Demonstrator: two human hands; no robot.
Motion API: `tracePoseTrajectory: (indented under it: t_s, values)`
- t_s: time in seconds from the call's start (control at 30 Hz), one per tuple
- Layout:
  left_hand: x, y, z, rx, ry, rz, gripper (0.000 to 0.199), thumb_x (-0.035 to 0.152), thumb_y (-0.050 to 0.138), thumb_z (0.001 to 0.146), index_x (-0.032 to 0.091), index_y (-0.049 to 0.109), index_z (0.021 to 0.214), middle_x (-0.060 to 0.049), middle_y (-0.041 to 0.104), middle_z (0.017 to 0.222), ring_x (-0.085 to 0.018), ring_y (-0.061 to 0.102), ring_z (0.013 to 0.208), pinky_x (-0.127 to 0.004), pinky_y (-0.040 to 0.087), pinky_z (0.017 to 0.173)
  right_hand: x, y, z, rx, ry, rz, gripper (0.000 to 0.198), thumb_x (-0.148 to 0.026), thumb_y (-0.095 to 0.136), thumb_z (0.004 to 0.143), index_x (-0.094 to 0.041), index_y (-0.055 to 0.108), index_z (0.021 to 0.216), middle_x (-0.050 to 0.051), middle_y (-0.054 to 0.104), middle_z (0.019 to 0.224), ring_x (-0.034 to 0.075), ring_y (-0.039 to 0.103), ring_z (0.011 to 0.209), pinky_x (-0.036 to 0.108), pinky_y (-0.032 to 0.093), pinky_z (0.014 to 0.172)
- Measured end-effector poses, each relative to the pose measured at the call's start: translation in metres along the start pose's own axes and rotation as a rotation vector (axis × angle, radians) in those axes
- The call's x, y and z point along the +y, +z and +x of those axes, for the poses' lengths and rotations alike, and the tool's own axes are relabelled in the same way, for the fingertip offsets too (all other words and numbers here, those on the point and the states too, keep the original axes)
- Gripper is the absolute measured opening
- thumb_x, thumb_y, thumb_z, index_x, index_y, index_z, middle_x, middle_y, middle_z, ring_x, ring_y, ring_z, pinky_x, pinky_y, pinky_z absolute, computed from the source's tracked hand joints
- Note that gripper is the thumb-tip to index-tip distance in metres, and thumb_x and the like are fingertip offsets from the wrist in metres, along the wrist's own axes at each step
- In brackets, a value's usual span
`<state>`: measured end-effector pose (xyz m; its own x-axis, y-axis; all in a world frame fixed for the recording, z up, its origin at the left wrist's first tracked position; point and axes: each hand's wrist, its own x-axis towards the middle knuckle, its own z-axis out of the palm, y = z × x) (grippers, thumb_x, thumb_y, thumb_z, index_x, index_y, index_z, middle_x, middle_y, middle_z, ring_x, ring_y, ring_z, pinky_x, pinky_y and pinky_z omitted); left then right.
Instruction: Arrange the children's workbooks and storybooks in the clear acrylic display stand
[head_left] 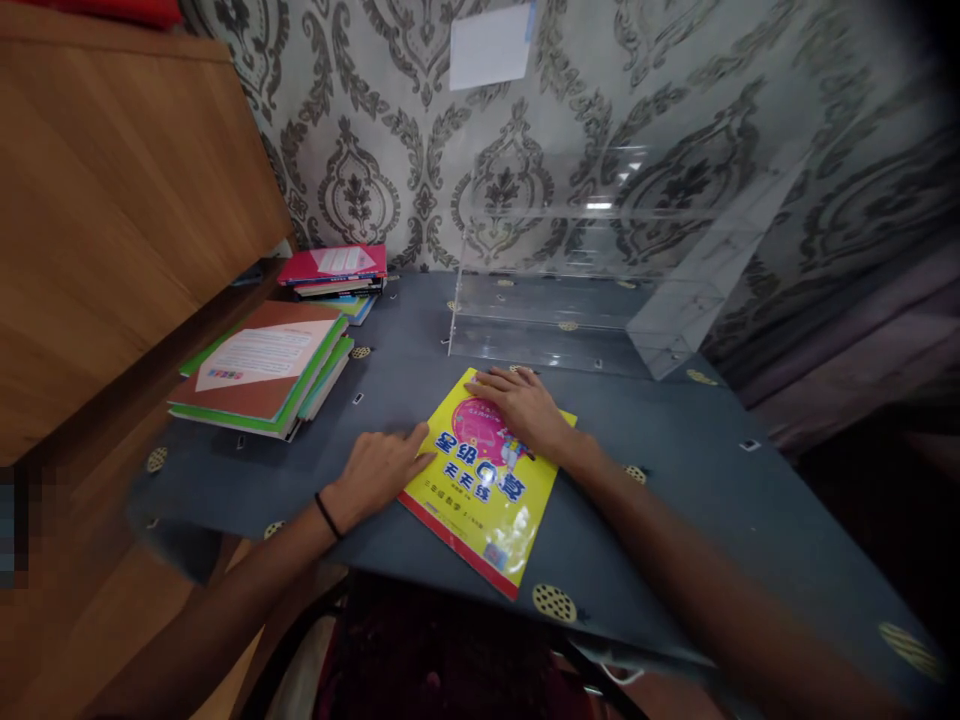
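Observation:
A yellow workbook (480, 500) with a red bottom strip and a pink circle on its cover lies at an angle near the table's front edge. My right hand (525, 408) rests flat across its upper part, fingers stretched out over the cover. At the workbook's left edge is my left hand (382, 465), with a dark band at the wrist. Its thumb and forefinger reach the edge of the book, and the other fingers are partly curled and hidden. Whether the left hand grips the edge or only touches it, I cannot tell.
Behind the workbook stands a clear acrylic shelf (540, 345) against the patterned wall. Two piles of books, one brown-topped (259, 375) and one pink-topped (337, 262), occupy the table's left side. A wooden cabinet (127, 180) rises at the left. The table (405, 330) has a grey-blue cloth.

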<state>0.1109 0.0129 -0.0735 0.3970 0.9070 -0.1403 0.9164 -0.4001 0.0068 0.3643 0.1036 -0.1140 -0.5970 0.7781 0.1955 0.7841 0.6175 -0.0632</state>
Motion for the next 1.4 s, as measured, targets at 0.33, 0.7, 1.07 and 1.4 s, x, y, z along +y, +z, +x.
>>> tracePoseTrajectory:
  t_s: [0.33,0.7,1.07,1.4]
  values:
    - [0.041,0.004,-0.004,-0.014,0.238,-0.259,0.025,0.029,0.040,0.101,0.019,0.054,0.119,-0.009,0.073,0.085,-0.022,0.070,0.070,-0.031,0.049,0.061,-0.031,0.009,0.006,-0.001,-0.034,0.150,0.043,-0.019,0.043,0.100,-0.021,0.056,0.141,0.010,0.053,0.150,0.029,0.043,0.142,0.053,0.037,0.115]
    - [0.009,0.002,0.027,0.512,0.128,-0.365,0.019,0.025,0.041,0.099,0.020,0.057,0.090,-0.006,0.066,0.090,-0.020,0.062,0.087,-0.034,0.050,0.080,-0.076,0.001,0.024,-0.057,-0.397,0.237,0.029,-0.016,0.048,0.098,-0.012,0.070,0.117,0.015,0.068,0.128,0.023,0.052,0.133,0.043,0.038,0.117]
    - [0.005,0.029,0.040,0.388,0.127,-0.163,0.019,0.019,0.040,0.100,0.017,0.055,0.113,-0.011,0.061,0.119,-0.026,0.053,0.107,-0.042,0.046,0.091,-0.138,-0.021,-0.113,-0.075,-0.120,0.259,0.055,-0.045,0.054,0.098,-0.018,0.048,0.145,0.018,0.042,0.156,0.034,0.035,0.146,0.056,0.032,0.119]
    - [0.001,0.024,0.051,0.346,0.171,-0.063,0.018,0.019,0.045,0.101,0.018,0.055,0.115,-0.010,0.060,0.123,-0.026,0.052,0.113,-0.040,0.045,0.093,-0.072,-0.006,-0.124,0.056,0.192,0.229,0.048,-0.036,0.041,0.103,-0.019,0.043,0.148,0.020,0.038,0.157,0.034,0.029,0.149,0.058,0.037,0.116]
